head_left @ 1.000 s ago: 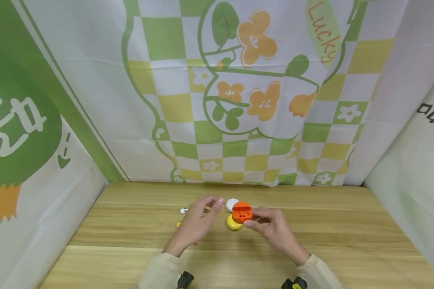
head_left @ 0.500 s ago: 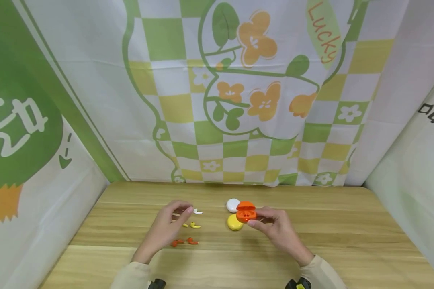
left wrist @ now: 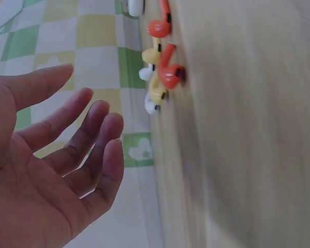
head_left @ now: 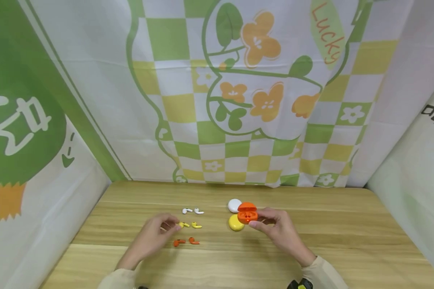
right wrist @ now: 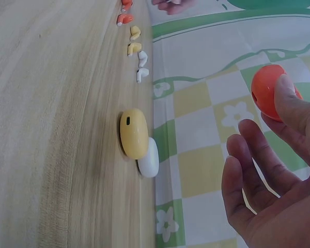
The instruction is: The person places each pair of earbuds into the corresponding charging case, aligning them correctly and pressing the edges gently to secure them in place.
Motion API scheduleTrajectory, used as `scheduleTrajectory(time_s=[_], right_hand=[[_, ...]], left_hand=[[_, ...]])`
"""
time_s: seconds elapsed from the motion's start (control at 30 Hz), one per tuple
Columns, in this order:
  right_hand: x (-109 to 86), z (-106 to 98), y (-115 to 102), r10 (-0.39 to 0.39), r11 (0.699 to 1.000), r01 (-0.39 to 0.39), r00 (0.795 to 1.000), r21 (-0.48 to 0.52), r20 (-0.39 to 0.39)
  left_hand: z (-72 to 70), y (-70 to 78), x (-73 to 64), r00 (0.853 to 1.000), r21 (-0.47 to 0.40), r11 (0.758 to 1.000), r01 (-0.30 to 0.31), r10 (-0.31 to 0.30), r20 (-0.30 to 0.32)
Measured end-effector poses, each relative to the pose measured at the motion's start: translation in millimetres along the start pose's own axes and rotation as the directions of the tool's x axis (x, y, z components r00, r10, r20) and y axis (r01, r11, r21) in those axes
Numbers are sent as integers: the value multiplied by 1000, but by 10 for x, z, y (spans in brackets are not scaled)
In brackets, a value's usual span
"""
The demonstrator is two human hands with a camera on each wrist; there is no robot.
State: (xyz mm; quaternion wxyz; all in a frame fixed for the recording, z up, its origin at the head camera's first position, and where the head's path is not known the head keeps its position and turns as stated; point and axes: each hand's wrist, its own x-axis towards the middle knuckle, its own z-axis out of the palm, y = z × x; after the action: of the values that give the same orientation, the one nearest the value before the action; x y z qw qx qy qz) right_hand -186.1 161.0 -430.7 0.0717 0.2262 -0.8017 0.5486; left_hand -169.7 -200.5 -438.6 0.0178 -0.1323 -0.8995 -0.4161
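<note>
"Left hand has swung leftward, away from the glossy yellow, round plastic case; a second ago its fingertips were much nearer that case. Is it carrying anything?"

"Nothing — its fingers are spread and gently bent, thumb well apart, and the left wrist view shows them touching nothing. Three pairs lie left of the yellow case: white stemmed earbuds slightly behind its line, yellow stemmed earbuds level with it, orange-red stemmed earbuds nearer the person"

"And the right hand?"

"Thumb and index finger pinch the bright orange, rounded plastic case, lid raised, held above the pale wood-grain table just right of the yellow case; the other three fingers hang off it, loosely bent. A smooth white, round plastic case sits just behind the yellow one"

"How would you do this step well?"

"I'd keep the pinch on the orange case's base, clear of the lid, and hold it level and steady. Any earbud I'd lift by the stem with light fingertips, so its neighbour isn't nudged"

"What can't you make out?"

"Whether the orange case's slots are bare — too small. It also hides part of the yellow one's edge, the left sleeve is cut off, and I can't tell whether the white and yellow cases touch"
</note>
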Motion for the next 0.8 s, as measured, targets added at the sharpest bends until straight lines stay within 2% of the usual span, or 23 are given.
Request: scheduleTrajectory(time_s=[0.17, 0.43, 0.8], right_hand=[[3, 3, -3, 5, 1000, -5, 1000, -5, 7], [1, 6, -6, 10, 1000, -10, 1000, -5, 14], [6, 15, 5, -19, 1000, 19, 1000, -1, 20]], left_hand=[[13, -75, -37, 998, 21, 999, 29, -30, 57], [59, -213, -71, 992, 56, 998, 31, -38, 122], [128, -175, -64, 989, 195, 976, 99, -118, 86]])
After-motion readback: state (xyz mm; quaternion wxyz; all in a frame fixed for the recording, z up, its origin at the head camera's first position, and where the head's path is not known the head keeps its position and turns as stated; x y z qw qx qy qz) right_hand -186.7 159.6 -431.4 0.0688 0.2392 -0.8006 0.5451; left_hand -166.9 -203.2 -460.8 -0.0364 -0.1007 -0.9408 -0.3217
